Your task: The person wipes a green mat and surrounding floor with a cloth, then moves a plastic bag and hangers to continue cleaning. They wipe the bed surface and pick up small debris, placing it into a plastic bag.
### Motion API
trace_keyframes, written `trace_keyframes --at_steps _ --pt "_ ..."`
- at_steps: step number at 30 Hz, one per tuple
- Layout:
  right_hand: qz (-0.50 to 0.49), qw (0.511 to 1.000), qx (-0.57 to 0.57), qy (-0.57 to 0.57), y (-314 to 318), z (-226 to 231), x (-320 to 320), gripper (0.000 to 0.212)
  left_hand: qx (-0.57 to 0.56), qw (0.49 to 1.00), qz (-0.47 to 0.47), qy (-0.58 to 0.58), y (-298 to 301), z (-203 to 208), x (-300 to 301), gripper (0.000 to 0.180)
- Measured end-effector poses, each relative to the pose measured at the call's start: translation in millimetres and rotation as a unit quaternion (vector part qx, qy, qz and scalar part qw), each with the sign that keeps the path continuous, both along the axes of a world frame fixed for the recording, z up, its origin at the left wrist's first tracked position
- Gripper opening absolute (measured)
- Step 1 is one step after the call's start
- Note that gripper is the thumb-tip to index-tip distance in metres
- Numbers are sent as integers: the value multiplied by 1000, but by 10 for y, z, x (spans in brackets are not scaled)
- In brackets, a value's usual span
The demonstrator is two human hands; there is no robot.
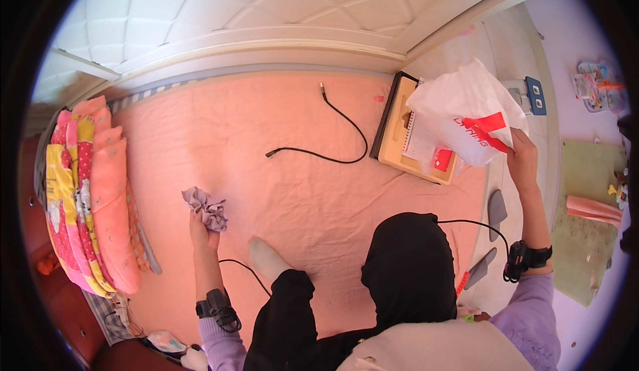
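Observation:
My left hand is closed around a crumpled mauve scrunchie, held above the pink bedsheet. Over at the right, my right hand grips the edge of a white plastic bag with red print. The bag hangs over a shallow wooden-coloured box and hides part of it. A spiral notebook shows under the bag's lower edge. Between my hands, a black cable lies curved on the sheet, touching neither hand.
Folded pink and yellow bedding is stacked at the left. My bent knees, in black trousers, rise near the middle. Grey slippers lie on the floor to the right. White cabinet doors stand along the far side.

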State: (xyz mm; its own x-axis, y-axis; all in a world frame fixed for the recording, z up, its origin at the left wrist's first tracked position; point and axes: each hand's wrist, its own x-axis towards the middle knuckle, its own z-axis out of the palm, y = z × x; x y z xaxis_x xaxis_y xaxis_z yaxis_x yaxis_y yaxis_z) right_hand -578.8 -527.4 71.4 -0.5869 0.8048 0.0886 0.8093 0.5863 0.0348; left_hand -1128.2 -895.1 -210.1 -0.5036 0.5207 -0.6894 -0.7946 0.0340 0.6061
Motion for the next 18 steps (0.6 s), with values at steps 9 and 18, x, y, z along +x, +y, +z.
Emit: trace_keyframes --at_steps 9,18 --pt "-87 980 -166 70 -118 -390 -220 65 13 1000 -10 -9 30 45 21 35" --pt "74 988 131 -18 -236 -242 -847 67 -4 999 33 -9 -87 -22 -3 36"
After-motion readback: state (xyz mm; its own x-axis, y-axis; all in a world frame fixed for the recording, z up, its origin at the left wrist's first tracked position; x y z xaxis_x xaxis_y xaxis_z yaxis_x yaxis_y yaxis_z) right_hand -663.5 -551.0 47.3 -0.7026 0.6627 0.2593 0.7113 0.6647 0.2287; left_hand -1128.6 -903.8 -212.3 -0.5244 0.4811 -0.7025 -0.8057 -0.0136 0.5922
